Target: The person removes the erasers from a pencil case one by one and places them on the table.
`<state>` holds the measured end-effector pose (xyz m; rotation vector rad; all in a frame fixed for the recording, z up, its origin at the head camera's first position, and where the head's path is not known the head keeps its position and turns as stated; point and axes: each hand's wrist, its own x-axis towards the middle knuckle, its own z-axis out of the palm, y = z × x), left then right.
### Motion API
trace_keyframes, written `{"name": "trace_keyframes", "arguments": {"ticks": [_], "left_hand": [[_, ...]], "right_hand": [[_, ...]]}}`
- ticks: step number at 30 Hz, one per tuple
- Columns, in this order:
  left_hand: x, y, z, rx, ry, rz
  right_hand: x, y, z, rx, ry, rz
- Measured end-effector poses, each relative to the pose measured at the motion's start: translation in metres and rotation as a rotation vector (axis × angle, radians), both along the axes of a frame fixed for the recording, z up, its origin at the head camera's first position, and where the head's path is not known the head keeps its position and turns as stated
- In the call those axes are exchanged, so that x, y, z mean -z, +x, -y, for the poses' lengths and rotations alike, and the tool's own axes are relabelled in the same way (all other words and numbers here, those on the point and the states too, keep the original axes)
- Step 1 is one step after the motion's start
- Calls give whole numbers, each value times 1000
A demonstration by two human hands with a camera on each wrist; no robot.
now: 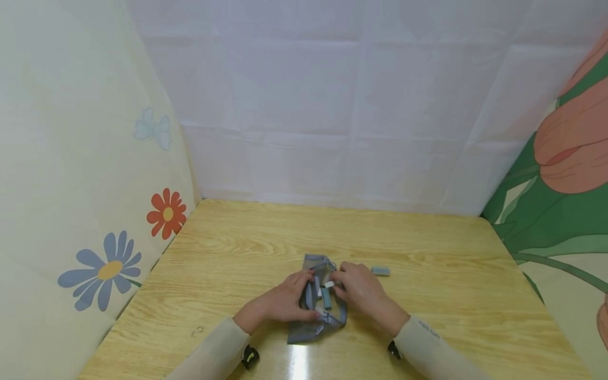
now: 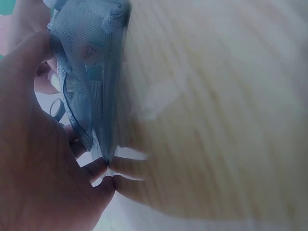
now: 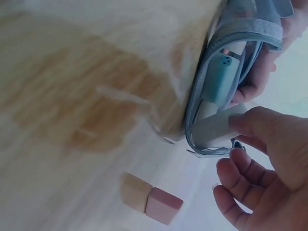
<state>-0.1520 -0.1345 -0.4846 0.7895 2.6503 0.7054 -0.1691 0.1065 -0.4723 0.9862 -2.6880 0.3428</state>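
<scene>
A grey-blue zippered mesh pouch [image 1: 304, 335] lies on the table with its mouth spread apart. My left hand [image 1: 282, 302] grips its left side, thumb near the close end and fingers toward the far end. Inside, a teal block [image 1: 326, 298] sits among pale ones; a small dark mark shows on the teal block [image 3: 220, 79] in the right wrist view. At the pouch's mouth my right hand [image 1: 363, 290] pinches a white block [image 3: 216, 129] between thumb and fingers, with part of it within the zipper rim. The other right fingers curl loosely outside.
One loose block [image 1: 380, 271] lies on the wooden table [image 1: 266, 227] just beyond my right hand; it looks pinkish in the right wrist view. A white cloth [image 1: 294, 105] hangs at the table's back edge, with flower-printed cloths [image 1: 43, 184] along both sides.
</scene>
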Motion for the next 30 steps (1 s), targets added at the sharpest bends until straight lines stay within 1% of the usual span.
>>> {"name": "trace_keyframes", "arguments": {"ticks": [5, 9, 13, 16, 19, 24, 30], "left_hand": [[0, -1, 0, -5, 1, 11], [2, -1, 0, -7, -8, 9], [3, -1, 1, -9, -10, 4], [3, -1, 1, -8, -4, 0], [3, -1, 1, -3, 4, -1], [4, -2, 1, 2, 7, -8], [3, -1, 1, 7, 8, -16]], "right_hand": [[-6, 2, -1, 14, -20, 29], [-9, 2, -3, 14, -68, 48], [-14, 3, -7, 13, -117, 52], [-17, 3, -11, 11, -136, 36], [-20, 3, -15, 19, -133, 24], [-27, 3, -21, 57, -113, 35], [-33, 3, -30, 61, -105, 23]]}}
